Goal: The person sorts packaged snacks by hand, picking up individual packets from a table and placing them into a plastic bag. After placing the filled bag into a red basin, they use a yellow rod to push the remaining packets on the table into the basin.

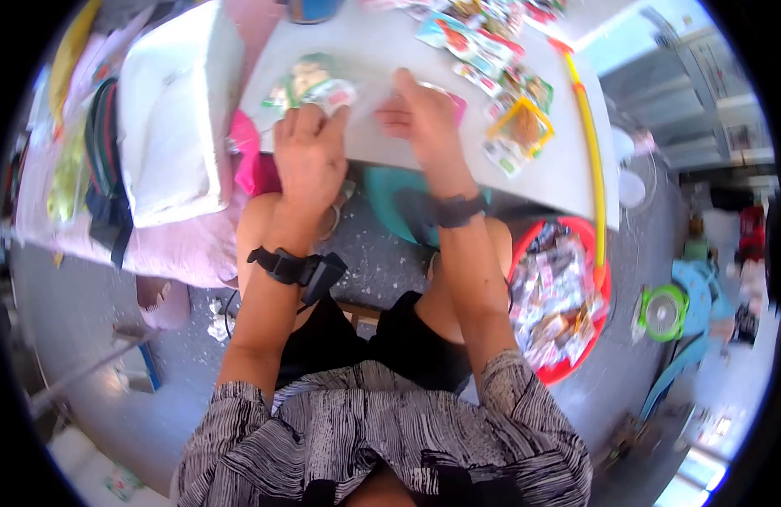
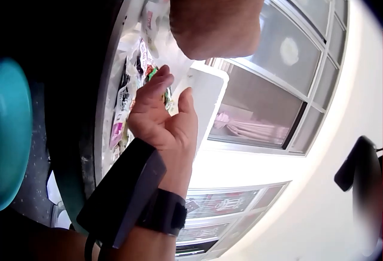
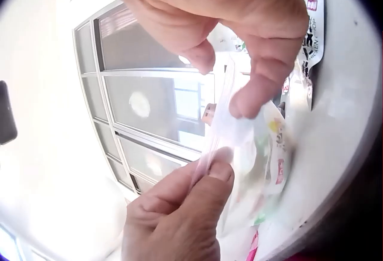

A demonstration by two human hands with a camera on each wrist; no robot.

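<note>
A clear zip-top plastic bag with pale contents and printed patches is at the table's near side. My left hand pinches its top edge between thumb and finger, as the right wrist view shows, where the bag hangs beside the left hand. To the right of it, my right hand is slightly blurred. Its thumb and fingers are parted close by the bag's upper edge, with a gap between them in the right wrist view. A pink packet lies partly hidden behind the right hand.
Several printed snack packets and a yellow-edged packet lie on the white table. A yellow and red stick runs along its right side. Below stands a red basin full of packets. A white foam box is at left.
</note>
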